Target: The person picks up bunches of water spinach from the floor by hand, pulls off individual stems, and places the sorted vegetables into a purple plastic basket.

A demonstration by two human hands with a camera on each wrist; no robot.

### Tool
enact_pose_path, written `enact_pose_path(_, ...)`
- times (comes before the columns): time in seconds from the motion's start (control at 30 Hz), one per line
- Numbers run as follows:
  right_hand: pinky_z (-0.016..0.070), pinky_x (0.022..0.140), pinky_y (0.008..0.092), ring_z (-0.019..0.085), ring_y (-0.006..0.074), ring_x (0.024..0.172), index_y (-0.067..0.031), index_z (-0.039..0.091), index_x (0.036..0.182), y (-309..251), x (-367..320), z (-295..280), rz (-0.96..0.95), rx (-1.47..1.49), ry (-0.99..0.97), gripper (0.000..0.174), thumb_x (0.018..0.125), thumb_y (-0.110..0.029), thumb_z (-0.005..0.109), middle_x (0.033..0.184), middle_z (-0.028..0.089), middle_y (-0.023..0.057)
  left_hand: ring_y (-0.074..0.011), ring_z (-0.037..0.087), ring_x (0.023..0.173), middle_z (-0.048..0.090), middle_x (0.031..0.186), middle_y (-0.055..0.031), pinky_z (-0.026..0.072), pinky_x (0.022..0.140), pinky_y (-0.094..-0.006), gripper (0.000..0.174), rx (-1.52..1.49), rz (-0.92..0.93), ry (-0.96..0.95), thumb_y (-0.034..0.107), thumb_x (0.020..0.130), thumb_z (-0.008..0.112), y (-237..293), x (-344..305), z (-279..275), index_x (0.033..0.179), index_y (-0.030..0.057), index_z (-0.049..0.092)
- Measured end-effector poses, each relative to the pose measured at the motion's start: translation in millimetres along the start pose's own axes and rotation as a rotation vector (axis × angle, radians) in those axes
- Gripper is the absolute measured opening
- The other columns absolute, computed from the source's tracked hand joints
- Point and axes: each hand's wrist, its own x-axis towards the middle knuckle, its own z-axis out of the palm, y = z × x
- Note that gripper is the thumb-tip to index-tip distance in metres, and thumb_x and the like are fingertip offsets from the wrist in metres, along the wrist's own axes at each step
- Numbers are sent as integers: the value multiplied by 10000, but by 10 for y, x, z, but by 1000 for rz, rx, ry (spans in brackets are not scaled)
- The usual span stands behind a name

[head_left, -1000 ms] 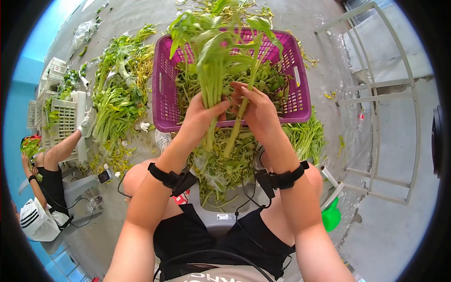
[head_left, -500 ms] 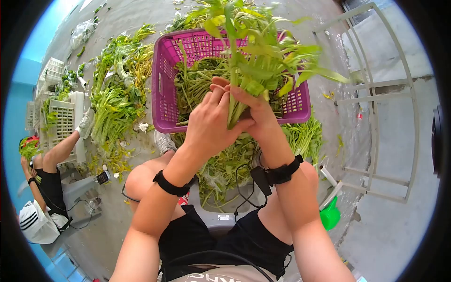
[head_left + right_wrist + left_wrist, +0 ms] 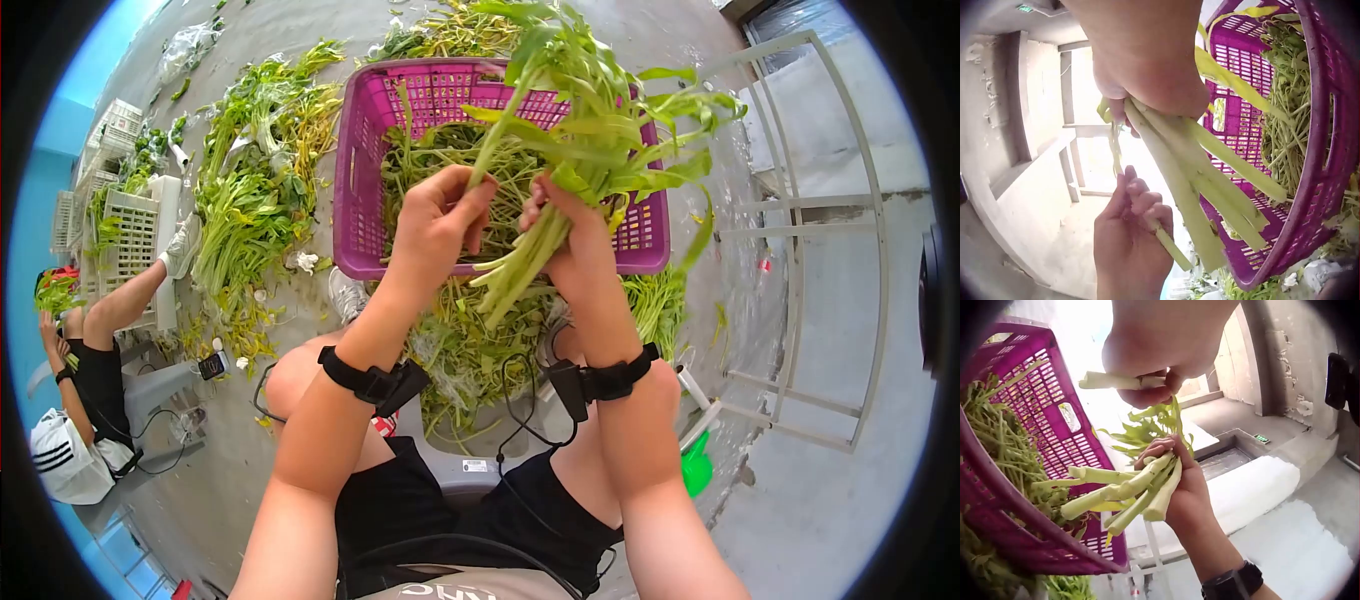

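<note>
In the head view the right hand [image 3: 580, 240] grips a bunch of leafy green stalks [image 3: 522, 268] by the stems, leaves up and to the right, over the right part of the purple basket [image 3: 358, 225]. Beside it the left hand [image 3: 440, 215] pinches a single stalk [image 3: 497, 130] between thumb and fingers. The left wrist view shows the cut ends of the bunch [image 3: 1141, 487] jutting from the right hand [image 3: 1182, 481], below the left hand [image 3: 1154, 350]. Trimmed-looking stems and leaves [image 3: 470, 150] lie inside the basket.
Greens lie heaped on the floor [image 3: 240, 220] at the left and below the basket [image 3: 470, 340]. A metal frame [image 3: 880, 260] stands at the right, near a green object [image 3: 695, 465]. Another person [image 3: 95, 390] sits at the far left by white crates [image 3: 130, 240].
The hands were together around the stalks half a second ago and are now apart. The bunch has tilted to the right in the right hand, and the left hand holds one separate stalk.
</note>
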Motion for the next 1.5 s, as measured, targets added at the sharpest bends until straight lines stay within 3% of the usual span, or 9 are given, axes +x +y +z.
enact_pose_path(0.13,518,664,309,609,157,730,-29,611,1040,-51,25,-22,-47,63,206,156,929,-117,675,850,608,35,-69,471,546,565,731,3,379,525,-216,235,-170,-13,-1,218,1024,568,82,-22,-36,1070,5,655)
enact_pose_path(0.27,513,675,311,590,153,704,-29,609,1073,20,-7,-85,110,94,198,178,914,-85,667,839,596,28,-99,540,762,584,814,-13,430,731,-260,283,-201,97,16,261,1041,510,8,-9,7,1071,16,646)
enact_pose_path(0.33,507,675,316,583,153,697,-19,613,1073,61,8,-162,86,133,375,182,907,-74,663,822,584,27,-128,545,817,583,873,-25,433,769,-281,273,-513,137,170,265,1047,495,38,-18,-19,1099,28,619)
enact_pose_path(0.47,508,677,319,591,157,704,-50,633,975,-34,111,-405,-26,271,675,121,887,-103,695,789,589,32,-150,532,884,571,962,-42,446,783,-314,256,-765,208,90,251,1044,506,-25,63,-267,1157,34,584)
enact_pose_path(0.63,525,758,331,619,160,753,-41,629,987,-70,32,-227,15,103,351,104,914,-103,668,861,635,35,-92,459,801,549,949,33,339,703,-246,260,-175,74,202,294,1015,597,70,31,-151,1114,66,676)
enact_pose_path(0.87,546,738,358,663,170,888,-48,659,1115,143,-151,176,67,-201,5,277,860,-89,758,997,699,54,-57,447,722,569,855,37,361,652,-246,248,-112,105,37,218,1003,628,-34,72,-98,1152,32,695)
enact_pose_path(1.0,539,748,351,662,173,922,-29,662,1130,160,-75,250,4,-343,-24,282,861,-44,746,1023,699,58,-41,490,754,610,862,50,417,645,-266,314,-121,122,-9,176,999,629,-32,122,-76,1253,-6,664)
enact_pose_path(1.2,540,720,344,676,181,812,-11,686,1099,145,-103,150,14,-287,52,274,836,-23,761,935,716,69,-84,599,663,716,864,-71,484,577,-251,234,-145,130,35,120,993,622,-31,160,-168,1127,-57,694)
enact_pose_path(1.5,581,779,316,694,149,897,14,697,1090,211,-22,149,-241,-551,48,342,763,28,799,1001,731,58,-88,605,643,729,814,-78,467,568,-260,187,19,128,100,119,942,679,-118,196,-195,1002,-56,699)
